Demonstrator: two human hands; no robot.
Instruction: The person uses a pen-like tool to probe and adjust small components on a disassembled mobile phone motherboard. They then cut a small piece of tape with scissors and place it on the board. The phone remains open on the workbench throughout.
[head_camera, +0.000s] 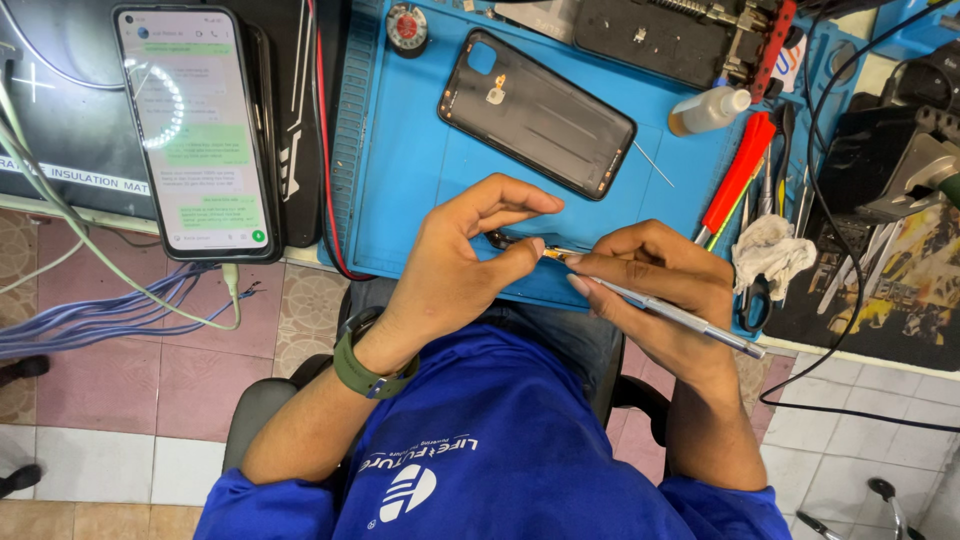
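Two hands meeting over the near edge of a blue repair mat (420, 190): left hand (450, 270) pinching a tiny dark part (508, 240), right hand (650, 275) gripping slim metal tweezers (680, 318) at it. Black phone back cover (537, 112) lying beyond. Best done with light, steady pressure, wrists braced.

Workbench (300, 262), tiled floor beyond its near edge. Blue work mat (410, 170) covers centre of bench; dark phone back cover (538, 112) lies on mat, inner face up. Round dial gauge (407, 27) at mat's far edge. Small clear bottle (708, 110) and red-handled tool (738, 172) at mat's right edge. Lit smartphone (195, 130) on black insulation mat (60, 150), bench left side. White cloth (770, 252) toward right near edge.
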